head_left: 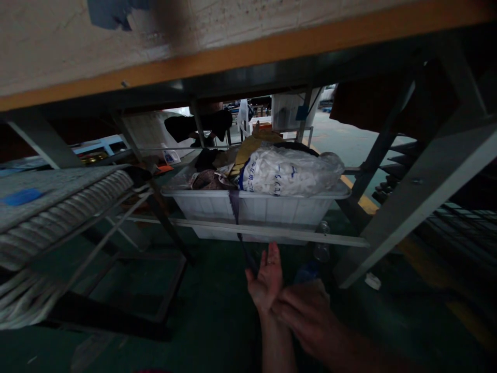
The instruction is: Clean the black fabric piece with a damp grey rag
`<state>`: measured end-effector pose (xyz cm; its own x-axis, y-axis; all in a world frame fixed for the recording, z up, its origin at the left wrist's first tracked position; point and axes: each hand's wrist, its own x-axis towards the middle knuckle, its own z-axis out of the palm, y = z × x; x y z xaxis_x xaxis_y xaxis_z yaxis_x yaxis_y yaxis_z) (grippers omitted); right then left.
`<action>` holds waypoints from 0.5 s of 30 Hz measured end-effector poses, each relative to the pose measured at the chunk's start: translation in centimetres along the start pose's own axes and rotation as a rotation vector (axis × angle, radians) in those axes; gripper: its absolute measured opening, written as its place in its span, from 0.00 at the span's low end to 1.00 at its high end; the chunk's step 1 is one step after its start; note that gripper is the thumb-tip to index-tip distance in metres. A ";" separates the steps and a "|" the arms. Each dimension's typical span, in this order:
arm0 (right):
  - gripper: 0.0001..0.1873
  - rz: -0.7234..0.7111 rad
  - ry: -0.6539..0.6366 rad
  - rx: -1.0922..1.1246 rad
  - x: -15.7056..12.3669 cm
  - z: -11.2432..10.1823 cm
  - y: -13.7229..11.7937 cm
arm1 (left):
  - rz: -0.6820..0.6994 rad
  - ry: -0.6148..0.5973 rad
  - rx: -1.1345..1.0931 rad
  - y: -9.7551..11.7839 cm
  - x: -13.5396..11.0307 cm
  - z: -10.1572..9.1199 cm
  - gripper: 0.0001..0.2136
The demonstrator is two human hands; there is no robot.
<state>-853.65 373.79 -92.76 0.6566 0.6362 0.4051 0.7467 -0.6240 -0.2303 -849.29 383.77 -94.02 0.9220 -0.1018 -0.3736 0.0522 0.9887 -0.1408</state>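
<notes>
Left of the left hand's fingers (274,253) stands 1 stool (72,181) with a corded edge, 1 blue scrap (22,197) on its seat. Beyond the fingers, 1 clear plastic bag (291,171) with blue lettering lies in a white bin (279,210). To their right are 1 clear bottle (322,248) and, farther off, 1 small white piece (373,281) on the floor (217,295).

Noted in front: workbench (58,46), pale and stained on top, orange-brown along its edge. Found at right: broad, pale leg (419,207). Observed at left: stool (66,207) with cord-wound seat edge. Recorded below: green floor (217,300), marked with yellow line (367,204). Dim beneath workbench; brighter across floor beyond.
</notes>
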 end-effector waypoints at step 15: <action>0.14 0.454 0.019 0.007 1.9 -1.2 5.3 | -0.129 -0.153 0.299 -3.2 -3.0 0.1 0.29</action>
<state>-848.54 371.12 -92.16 0.9159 0.2901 0.2774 0.3839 -0.8350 -0.3943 -852.21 380.96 -92.40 0.9460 -0.2325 -0.2258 0.2610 0.9596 0.1051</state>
